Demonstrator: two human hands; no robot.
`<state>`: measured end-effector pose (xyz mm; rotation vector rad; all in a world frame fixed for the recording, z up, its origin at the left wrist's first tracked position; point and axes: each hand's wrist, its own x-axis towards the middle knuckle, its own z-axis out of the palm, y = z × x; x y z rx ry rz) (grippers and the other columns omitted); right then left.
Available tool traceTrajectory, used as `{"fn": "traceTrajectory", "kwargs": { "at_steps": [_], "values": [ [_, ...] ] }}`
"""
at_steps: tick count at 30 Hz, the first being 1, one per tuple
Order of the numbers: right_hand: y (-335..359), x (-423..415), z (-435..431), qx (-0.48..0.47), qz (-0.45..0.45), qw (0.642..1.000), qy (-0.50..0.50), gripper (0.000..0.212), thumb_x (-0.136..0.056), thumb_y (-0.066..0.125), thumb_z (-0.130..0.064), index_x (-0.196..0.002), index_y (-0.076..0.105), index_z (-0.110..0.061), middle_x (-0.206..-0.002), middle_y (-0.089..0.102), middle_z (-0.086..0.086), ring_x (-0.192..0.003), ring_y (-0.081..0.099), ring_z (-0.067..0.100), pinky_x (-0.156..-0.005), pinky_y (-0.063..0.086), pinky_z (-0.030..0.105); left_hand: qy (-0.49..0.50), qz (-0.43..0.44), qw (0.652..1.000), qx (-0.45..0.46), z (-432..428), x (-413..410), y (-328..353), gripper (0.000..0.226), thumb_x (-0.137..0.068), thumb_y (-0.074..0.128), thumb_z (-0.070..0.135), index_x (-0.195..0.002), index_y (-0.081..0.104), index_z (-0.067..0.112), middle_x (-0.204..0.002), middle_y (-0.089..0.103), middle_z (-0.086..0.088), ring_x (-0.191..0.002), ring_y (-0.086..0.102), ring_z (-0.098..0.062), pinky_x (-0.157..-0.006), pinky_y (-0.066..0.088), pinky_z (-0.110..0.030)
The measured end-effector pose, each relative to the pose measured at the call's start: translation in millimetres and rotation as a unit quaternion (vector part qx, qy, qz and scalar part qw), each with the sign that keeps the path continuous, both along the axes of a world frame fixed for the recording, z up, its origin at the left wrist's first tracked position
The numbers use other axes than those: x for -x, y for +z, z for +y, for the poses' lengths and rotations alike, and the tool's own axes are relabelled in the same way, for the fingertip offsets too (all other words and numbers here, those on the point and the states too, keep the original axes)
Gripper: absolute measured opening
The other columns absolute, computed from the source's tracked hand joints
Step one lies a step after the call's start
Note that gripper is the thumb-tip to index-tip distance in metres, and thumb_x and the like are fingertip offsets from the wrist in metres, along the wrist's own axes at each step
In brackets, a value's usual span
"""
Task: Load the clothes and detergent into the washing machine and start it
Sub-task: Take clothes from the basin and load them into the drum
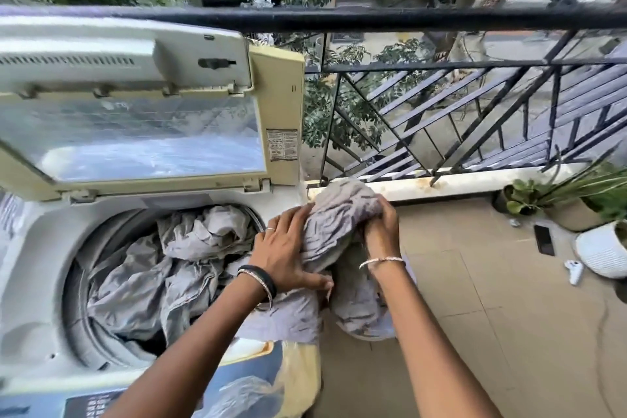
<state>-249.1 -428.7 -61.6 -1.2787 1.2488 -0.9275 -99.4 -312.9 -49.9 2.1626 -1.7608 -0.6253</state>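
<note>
A top-loading washing machine [40, 268] stands at the left with its lid [142, 132] raised. Grey crumpled cloth [152, 278] fills much of the drum. A bunched grey-lilac cloth [339, 210] is held over the machine's right rim, its lower part hanging down outside the machine. My left hand [288, 251] grips the bundle from the left, fingers spread over it. My right hand [381, 224] clutches the same bundle from the right. No detergent is visible.
A black metal railing [441, 105] runs behind the machine along the balcony's edge. Potted plants [556, 200], a white ribbed pot [600, 251], a dark phone [544, 239] and a small white object [574, 271] sit on the tiled floor [475, 282] at the right.
</note>
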Motion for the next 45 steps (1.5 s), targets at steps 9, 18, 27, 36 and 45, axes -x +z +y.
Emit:
{"fn": "traceTrajectory", "kwargs": {
  "at_steps": [9,18,27,36,45],
  "values": [
    [147,-99,35,0.155,-0.110,0.961,0.199,0.021,-0.072,0.066,-0.002,-0.080,0.063,-0.021,-0.080,0.068,-0.001,-0.076,0.061,0.012,-0.065,0.049,0.040,0.249,0.195,0.886,0.338,32,-69,88,0.036,-0.077,0.052,0.017,-0.109,0.063,0.006,-0.097,0.068,0.004,-0.089,0.061,-0.005,-0.074,0.044,-0.022],
    [249,-206,130,0.140,-0.278,0.875,0.369,0.037,-0.079,0.072,-0.003,-0.111,0.055,-0.006,-0.105,0.061,0.017,-0.098,0.057,0.030,-0.095,0.042,0.069,0.313,0.150,0.801,0.488,103,-194,196,0.040,-0.074,0.044,0.016,-0.102,0.066,-0.002,-0.105,0.068,-0.017,-0.098,0.058,-0.016,-0.087,0.050,-0.037],
    [248,-247,167,0.195,-0.166,0.907,0.333,0.026,-0.081,0.070,-0.012,-0.104,0.061,-0.019,-0.101,0.071,0.003,-0.098,0.069,0.021,-0.086,0.055,0.053,0.332,0.069,0.829,0.444,154,-253,202,0.029,-0.071,0.054,0.017,-0.092,0.066,0.001,-0.090,0.066,-0.011,-0.084,0.056,-0.013,-0.076,0.048,-0.019],
    [56,-189,140,0.099,0.346,0.908,0.215,0.041,-0.082,0.062,-0.022,-0.122,0.054,-0.017,-0.122,0.062,0.010,-0.114,0.058,0.032,-0.088,0.047,0.036,0.172,0.160,0.954,-0.186,167,-212,50,0.136,-0.027,0.069,0.082,-0.143,0.035,0.019,-0.145,0.043,-0.007,-0.133,0.043,-0.024,-0.111,0.038,-0.039],
    [-21,-200,160,-0.009,0.522,0.774,0.360,0.102,-0.070,0.067,-0.062,-0.151,0.007,-0.042,-0.159,0.011,0.021,-0.143,0.024,0.042,-0.115,0.028,0.048,0.263,0.150,0.922,-0.242,162,-201,-37,0.071,-0.077,0.076,0.039,-0.138,0.046,0.017,-0.145,0.045,-0.013,-0.126,0.048,-0.020,-0.097,0.039,-0.021]
  ]
}}
